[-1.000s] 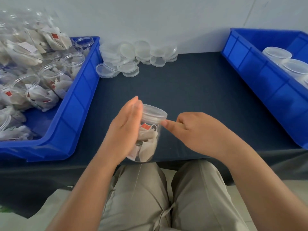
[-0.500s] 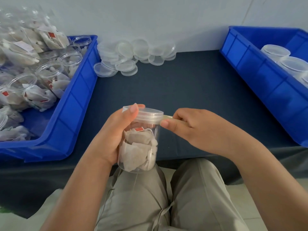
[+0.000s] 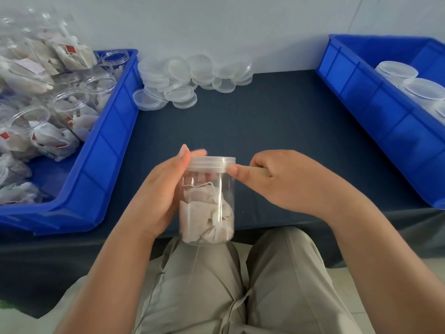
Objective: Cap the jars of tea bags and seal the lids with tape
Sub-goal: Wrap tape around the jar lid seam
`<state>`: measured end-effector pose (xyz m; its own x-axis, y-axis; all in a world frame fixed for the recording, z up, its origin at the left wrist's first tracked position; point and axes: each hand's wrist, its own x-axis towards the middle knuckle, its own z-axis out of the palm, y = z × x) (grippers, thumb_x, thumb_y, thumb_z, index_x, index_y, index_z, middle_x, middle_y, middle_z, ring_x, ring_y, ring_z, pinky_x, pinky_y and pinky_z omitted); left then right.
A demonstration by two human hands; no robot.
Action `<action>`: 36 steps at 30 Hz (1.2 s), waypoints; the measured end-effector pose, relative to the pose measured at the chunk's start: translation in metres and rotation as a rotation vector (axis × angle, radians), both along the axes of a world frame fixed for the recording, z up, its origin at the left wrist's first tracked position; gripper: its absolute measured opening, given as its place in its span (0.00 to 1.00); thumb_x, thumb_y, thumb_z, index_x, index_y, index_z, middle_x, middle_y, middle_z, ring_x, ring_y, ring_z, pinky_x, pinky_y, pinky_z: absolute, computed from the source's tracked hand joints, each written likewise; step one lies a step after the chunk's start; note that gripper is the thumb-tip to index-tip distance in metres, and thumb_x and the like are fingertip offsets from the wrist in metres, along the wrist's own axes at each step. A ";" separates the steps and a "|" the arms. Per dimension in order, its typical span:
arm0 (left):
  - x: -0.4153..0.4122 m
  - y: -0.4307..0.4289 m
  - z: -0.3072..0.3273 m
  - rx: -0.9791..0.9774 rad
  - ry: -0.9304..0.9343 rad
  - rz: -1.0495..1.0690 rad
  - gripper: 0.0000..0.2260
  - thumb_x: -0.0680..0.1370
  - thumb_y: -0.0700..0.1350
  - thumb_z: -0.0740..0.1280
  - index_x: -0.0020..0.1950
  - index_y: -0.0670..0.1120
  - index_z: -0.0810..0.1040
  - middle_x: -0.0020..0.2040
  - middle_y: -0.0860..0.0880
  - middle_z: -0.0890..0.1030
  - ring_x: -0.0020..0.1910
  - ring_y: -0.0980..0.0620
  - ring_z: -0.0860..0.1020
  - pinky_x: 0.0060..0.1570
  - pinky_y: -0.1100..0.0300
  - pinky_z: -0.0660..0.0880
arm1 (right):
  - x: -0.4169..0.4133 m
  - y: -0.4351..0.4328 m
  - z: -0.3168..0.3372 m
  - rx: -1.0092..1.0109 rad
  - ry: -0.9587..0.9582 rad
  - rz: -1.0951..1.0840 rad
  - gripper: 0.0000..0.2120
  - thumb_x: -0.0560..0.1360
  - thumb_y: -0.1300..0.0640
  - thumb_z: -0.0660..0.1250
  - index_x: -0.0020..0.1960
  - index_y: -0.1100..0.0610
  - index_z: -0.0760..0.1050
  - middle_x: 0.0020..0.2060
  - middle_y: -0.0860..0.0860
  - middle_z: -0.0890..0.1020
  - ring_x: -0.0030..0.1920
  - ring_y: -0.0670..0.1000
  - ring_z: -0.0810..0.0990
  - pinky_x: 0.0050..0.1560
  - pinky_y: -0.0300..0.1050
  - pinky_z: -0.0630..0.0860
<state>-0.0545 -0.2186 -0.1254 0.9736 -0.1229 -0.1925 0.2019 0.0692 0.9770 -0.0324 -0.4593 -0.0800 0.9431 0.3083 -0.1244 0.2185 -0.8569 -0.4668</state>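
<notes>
The jar (image 3: 207,208) of tea bags is upright in the air over my lap, at the near edge of the table (image 3: 265,121), its lid (image 3: 209,163) already on. My left hand (image 3: 159,191) wraps round the body, with its fingers (image 3: 184,153) reaching the lid rim to steady it. My right hand (image 3: 284,182) is curled, with the thumb tip against the rim, pinching a tan strip (image 3: 258,170) that I take for tape, placed to run along the seam. The loose lids (image 3: 187,78) lie at the back. The left bin (image 3: 96,165) holds uncapped jars and the right bin (image 3: 361,97) holds capped ones.
</notes>
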 end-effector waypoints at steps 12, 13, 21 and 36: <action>0.002 -0.008 -0.004 0.446 -0.156 0.221 0.54 0.57 0.83 0.71 0.79 0.65 0.66 0.67 0.65 0.78 0.63 0.65 0.80 0.64 0.55 0.79 | -0.009 0.028 -0.017 -0.086 -0.150 -0.034 0.35 0.78 0.23 0.46 0.39 0.54 0.68 0.33 0.48 0.76 0.32 0.50 0.74 0.31 0.46 0.63; 0.002 -0.010 -0.004 0.469 -0.165 0.202 0.57 0.56 0.83 0.71 0.82 0.66 0.61 0.67 0.70 0.75 0.63 0.72 0.76 0.62 0.63 0.77 | -0.010 0.029 -0.018 -0.094 -0.162 -0.035 0.34 0.77 0.23 0.45 0.39 0.53 0.67 0.33 0.48 0.76 0.32 0.49 0.74 0.30 0.46 0.62; 0.002 -0.008 -0.007 0.439 -0.160 0.152 0.53 0.53 0.79 0.78 0.77 0.67 0.70 0.65 0.61 0.81 0.63 0.59 0.82 0.63 0.52 0.81 | -0.003 0.019 -0.019 -0.129 -0.102 0.038 0.38 0.73 0.20 0.43 0.41 0.53 0.71 0.34 0.46 0.78 0.34 0.48 0.76 0.32 0.46 0.64; -0.009 0.002 0.003 -0.391 0.117 -0.052 0.40 0.60 0.61 0.87 0.65 0.42 0.82 0.55 0.36 0.85 0.44 0.41 0.86 0.41 0.50 0.84 | 0.007 0.001 -0.004 0.061 0.021 0.159 0.34 0.73 0.20 0.46 0.52 0.45 0.76 0.40 0.45 0.81 0.41 0.45 0.79 0.46 0.49 0.78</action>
